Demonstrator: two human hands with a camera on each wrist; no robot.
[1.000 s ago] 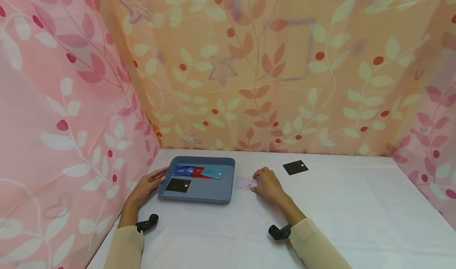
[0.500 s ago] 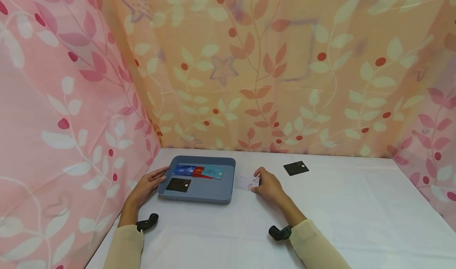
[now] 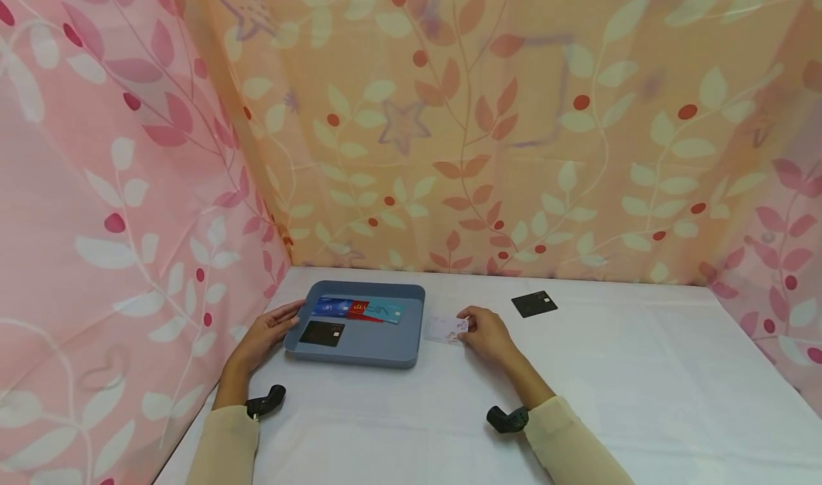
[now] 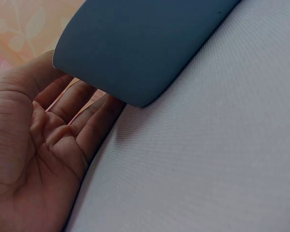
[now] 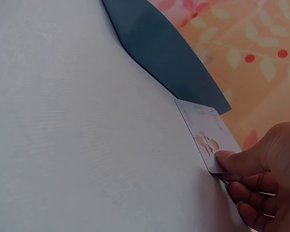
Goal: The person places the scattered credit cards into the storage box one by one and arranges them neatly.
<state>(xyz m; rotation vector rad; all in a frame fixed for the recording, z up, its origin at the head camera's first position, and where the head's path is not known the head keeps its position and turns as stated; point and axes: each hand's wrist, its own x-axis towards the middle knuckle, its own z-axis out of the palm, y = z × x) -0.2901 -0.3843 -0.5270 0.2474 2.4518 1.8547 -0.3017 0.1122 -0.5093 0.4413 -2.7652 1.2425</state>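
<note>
My right hand (image 3: 486, 334) pinches a white card (image 3: 448, 329) at its right end, close to the tray's right side. In the right wrist view the thumb (image 5: 226, 159) lies on the card's printed face and the other fingers are partly beneath it. The card is tilted up from the cloth, with a brown print and pink lettering. My left hand (image 3: 260, 339) touches the left side of a blue-grey tray (image 3: 372, 346), its fingers fairly straight along the outside. Inside the tray lie a blue card (image 3: 330, 307), a red card (image 3: 357, 310), a teal card (image 3: 387, 311) and a black card (image 3: 322, 334).
Another black card (image 3: 535, 304) lies on the white tablecloth (image 3: 610, 371) at the back right. Floral curtains (image 3: 488, 185) stand behind the table and along both sides. Each wrist carries a black camera, such as the one on the right wrist (image 3: 507, 419).
The right hand has shifted slightly to the right, and more of the white card's printed end now shows. The left hand and the tray look unchanged.
</note>
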